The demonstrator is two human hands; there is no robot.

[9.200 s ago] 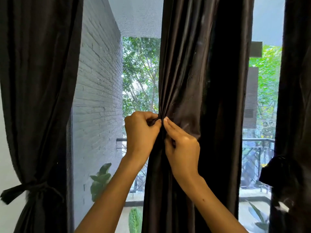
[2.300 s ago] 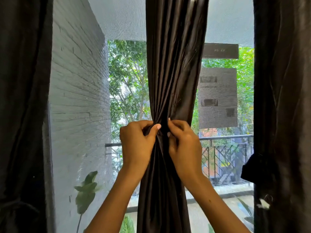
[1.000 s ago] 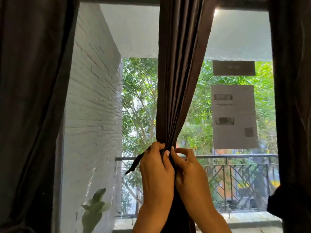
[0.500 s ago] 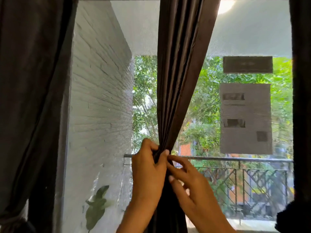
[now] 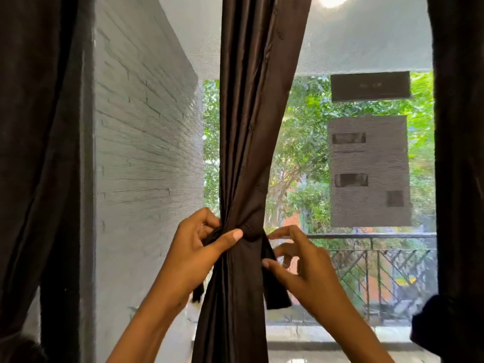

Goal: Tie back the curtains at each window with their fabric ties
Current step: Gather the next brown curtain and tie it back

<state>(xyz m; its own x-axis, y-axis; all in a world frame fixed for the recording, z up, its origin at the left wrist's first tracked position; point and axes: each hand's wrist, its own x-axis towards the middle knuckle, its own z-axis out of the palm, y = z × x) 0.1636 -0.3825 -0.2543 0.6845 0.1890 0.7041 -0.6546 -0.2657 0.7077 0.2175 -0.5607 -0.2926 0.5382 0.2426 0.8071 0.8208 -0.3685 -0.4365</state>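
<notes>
The dark brown middle curtain [image 5: 251, 127] hangs in front of the window, gathered into a narrow bunch at hand height. A matching fabric tie [image 5: 251, 231] wraps the bunch. One tail hangs down on the right [image 5: 276, 292] and another on the left [image 5: 198, 292]. My left hand [image 5: 193, 255] grips the tie's left part, its thumb laid across the curtain just below the band. My right hand [image 5: 301, 265] is beside the right tail with fingers spread. Its thumb tip touches the tail's edge and its forefinger points at the knot.
A dark curtain [image 5: 39, 153] fills the left edge. Another [image 5: 458, 153] fills the right edge, with a tied bulge [image 5: 429, 323] low down. Behind the mesh screen are a white brick wall [image 5: 146, 153], a balcony railing [image 5: 366, 260] and trees.
Half a second ago both hands were pressed together at the gathered spot. Now my right hand has drawn off to the right and spread its fingers. The tie shows wrapped, both tails hanging.
</notes>
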